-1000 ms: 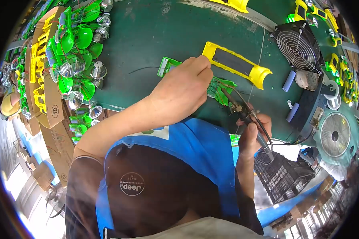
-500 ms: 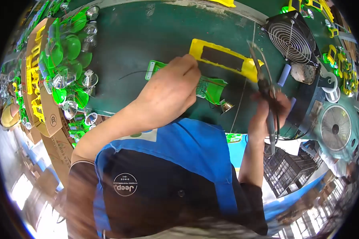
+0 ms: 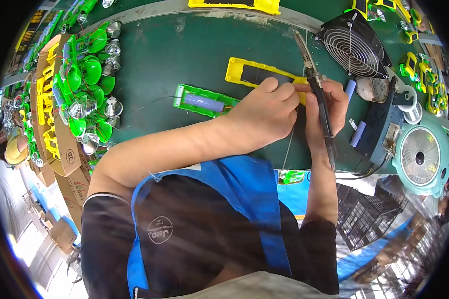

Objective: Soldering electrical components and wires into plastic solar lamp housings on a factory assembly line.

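My right hand [image 3: 329,107] grips a soldering iron [image 3: 317,84], its tip pointing up and away over the bench. Close beside it, my left hand [image 3: 267,109] is closed, with the fingertips turned toward the right hand; whatever they pinch is hidden. By my left wrist lies a green plastic housing [image 3: 179,99] with a blue-purple cylindrical cell [image 3: 204,102] in it. The left hand and forearm cover its right end. Beyond my left knuckles rests a yellow frame [image 3: 234,70] with a dark panel, its right end partly behind my hands.
At left, a cardboard box [image 3: 65,144] holds yellow frames, beside piled green housings with reflectors [image 3: 90,74]. A black fan with a wire guard [image 3: 351,52] stands far right. Nearer are loose cells [image 3: 357,133], a solder spool [image 3: 409,99] and a green fan [image 3: 419,157].
My left hand has moved right, off the green housing, to meet the right hand. The cell now shows in the housing. The iron has shifted slightly left.
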Demonstrator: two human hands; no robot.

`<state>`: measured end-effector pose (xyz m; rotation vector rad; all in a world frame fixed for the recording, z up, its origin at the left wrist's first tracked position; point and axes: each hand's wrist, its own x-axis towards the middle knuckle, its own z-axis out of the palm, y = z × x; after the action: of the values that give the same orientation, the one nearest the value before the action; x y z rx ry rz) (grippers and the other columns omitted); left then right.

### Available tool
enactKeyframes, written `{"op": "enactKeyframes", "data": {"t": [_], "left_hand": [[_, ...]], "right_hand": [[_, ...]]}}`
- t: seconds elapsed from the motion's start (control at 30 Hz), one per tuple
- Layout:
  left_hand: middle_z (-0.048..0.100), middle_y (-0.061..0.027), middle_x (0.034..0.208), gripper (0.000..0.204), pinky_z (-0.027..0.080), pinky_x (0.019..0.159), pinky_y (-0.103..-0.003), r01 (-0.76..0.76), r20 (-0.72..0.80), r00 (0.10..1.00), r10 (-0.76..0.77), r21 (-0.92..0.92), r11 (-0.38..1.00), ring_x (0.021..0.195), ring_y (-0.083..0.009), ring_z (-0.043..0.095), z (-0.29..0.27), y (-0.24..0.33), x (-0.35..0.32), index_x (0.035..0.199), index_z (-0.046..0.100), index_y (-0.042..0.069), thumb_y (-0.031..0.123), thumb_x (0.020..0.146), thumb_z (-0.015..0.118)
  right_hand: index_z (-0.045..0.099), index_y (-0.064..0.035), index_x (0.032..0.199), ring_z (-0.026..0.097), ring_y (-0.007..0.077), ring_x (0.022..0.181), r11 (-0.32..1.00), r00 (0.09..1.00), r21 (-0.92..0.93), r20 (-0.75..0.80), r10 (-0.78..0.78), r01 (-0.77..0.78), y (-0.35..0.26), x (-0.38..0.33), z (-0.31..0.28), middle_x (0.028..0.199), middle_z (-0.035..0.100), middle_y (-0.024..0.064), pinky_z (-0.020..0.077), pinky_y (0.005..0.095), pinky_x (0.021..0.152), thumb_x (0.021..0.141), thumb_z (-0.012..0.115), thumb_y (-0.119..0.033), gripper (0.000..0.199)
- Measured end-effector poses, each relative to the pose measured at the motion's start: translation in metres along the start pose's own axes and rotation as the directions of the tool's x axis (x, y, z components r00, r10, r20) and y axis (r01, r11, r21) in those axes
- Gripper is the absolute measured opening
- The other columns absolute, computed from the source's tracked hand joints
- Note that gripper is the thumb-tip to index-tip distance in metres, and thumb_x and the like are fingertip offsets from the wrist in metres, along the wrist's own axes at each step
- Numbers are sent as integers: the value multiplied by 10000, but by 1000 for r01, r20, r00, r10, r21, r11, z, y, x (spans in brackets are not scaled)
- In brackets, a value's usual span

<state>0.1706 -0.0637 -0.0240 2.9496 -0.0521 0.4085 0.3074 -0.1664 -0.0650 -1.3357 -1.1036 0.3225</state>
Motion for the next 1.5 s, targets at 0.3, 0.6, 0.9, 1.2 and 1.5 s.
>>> {"op": "enactKeyframes", "data": {"t": [0.3, 0.6, 0.9, 1.2, 1.5], "left_hand": [[572, 63, 766, 46, 354, 576, -166, 463, 306, 664, -683, -885, 54, 661, 17, 418, -37, -55, -51, 863, 608, -7, -17, 831, 638], [499, -32, 901, 67, 372, 831, -352, 413, 109, 909, -402, -370, 832, 923, -237, 480, -37, -88, -41, 785, 608, 91, 71, 761, 667], [527, 20, 852, 56, 355, 825, -333, 186, 193, 967, -167, -87, 979, 908, -162, 494, -26, -97, -25, 702, 653, 123, 154, 747, 665], [524, 12, 820, 73, 346, 818, -338, 178, 187, 969, -163, -70, 982, 868, -156, 489, -23, -97, -23, 684, 661, 126, 166, 742, 646], [515, 6, 805, 52, 351, 820, -344, 156, 174, 974, -145, -51, 986, 865, -162, 493, -22, -97, -24, 680, 656, 127, 164, 712, 639]], "right_hand": [[498, 3, 1079, 663, 214, 824, 1000, 999, 16, 34, 1, -2, 7, -15, 0, 983, 580, 158, 535, 291, 731, 848, 665, 2, 285], [525, 17, 994, 613, 160, 600, 808, 847, 269, 65, 528, -524, -27, 3, -15, 747, 631, 122, 518, 264, 576, 875, 616, -109, 196], [561, 38, 945, 590, 146, 516, 684, 708, 183, 153, 689, -706, -26, 17, -12, 674, 636, 118, 491, 235, 493, 863, 613, -91, 162], [561, 36, 964, 595, 137, 547, 643, 657, 137, 163, 736, -754, -27, 19, -10, 705, 651, 126, 493, 241, 516, 870, 610, -50, 137], [556, 52, 962, 618, 147, 573, 701, 712, 132, 180, 679, -701, -27, 18, -11, 728, 651, 126, 518, 252, 529, 865, 625, -53, 159]]}}
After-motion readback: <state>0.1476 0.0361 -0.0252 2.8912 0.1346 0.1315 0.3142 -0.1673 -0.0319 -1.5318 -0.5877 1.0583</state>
